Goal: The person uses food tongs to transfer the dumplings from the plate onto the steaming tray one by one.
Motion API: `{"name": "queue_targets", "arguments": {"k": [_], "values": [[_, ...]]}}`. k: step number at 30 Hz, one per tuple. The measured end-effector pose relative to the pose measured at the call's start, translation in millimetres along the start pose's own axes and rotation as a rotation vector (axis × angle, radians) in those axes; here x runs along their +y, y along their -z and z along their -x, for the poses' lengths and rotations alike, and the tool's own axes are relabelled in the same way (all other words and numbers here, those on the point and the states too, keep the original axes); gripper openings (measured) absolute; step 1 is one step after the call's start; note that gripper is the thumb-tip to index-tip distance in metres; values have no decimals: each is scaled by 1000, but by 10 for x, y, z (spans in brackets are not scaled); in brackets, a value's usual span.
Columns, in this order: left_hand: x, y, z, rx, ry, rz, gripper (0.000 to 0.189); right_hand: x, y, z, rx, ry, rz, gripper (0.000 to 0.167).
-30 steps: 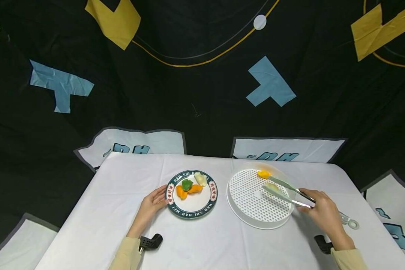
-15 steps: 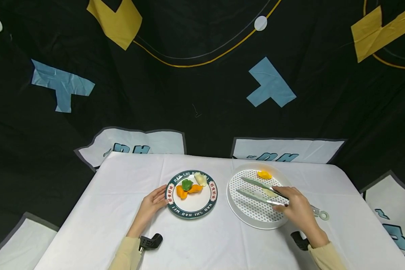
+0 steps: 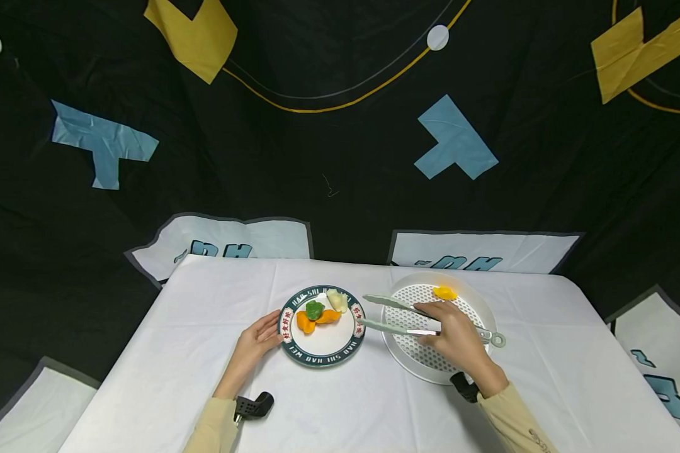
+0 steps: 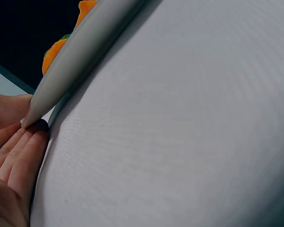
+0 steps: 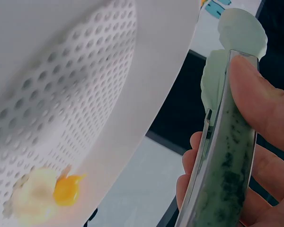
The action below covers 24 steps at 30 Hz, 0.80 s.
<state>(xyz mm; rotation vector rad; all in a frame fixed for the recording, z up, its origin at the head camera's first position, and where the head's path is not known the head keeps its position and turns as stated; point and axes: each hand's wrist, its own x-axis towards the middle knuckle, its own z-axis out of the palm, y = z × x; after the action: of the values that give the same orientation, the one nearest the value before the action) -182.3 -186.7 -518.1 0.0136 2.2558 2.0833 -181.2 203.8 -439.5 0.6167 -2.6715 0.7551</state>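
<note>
My left hand (image 3: 257, 341) grips the left rim of a round plate (image 3: 324, 359) with a green patterned border; the left wrist view shows the thumb above the rim and fingers below. On the plate lie two orange pieces like bell pepper (image 3: 328, 316), a green piece (image 3: 314, 310) and a pale piece (image 3: 337, 300). My right hand (image 3: 456, 333) holds metal tongs with pale green tips (image 3: 388, 302). Their arms are spread, with nothing between them, and the nearer tip overlaps the plate's right rim. Under the tongs is a white perforated steamer tray (image 3: 425, 369).
Inside the tray are a yellow piece (image 3: 444, 293) and a pale piece (image 5: 35, 196), the latter hidden by my right hand in the head view. A white cloth covers the table (image 3: 340, 415). Behind it hangs a black backdrop (image 3: 272, 170).
My right hand has carried the spread tongs leftward across the tray to the plate's right rim. The left hand, plate and food pieces look unmoved.
</note>
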Motion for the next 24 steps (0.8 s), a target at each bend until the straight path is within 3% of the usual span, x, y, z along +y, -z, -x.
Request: {"name": "queue_targets", "arguments": {"k": [24], "values": [[-10,10,1,4,-6,-3,57,-321,-381,-324,-147,13,-4,59]]}}
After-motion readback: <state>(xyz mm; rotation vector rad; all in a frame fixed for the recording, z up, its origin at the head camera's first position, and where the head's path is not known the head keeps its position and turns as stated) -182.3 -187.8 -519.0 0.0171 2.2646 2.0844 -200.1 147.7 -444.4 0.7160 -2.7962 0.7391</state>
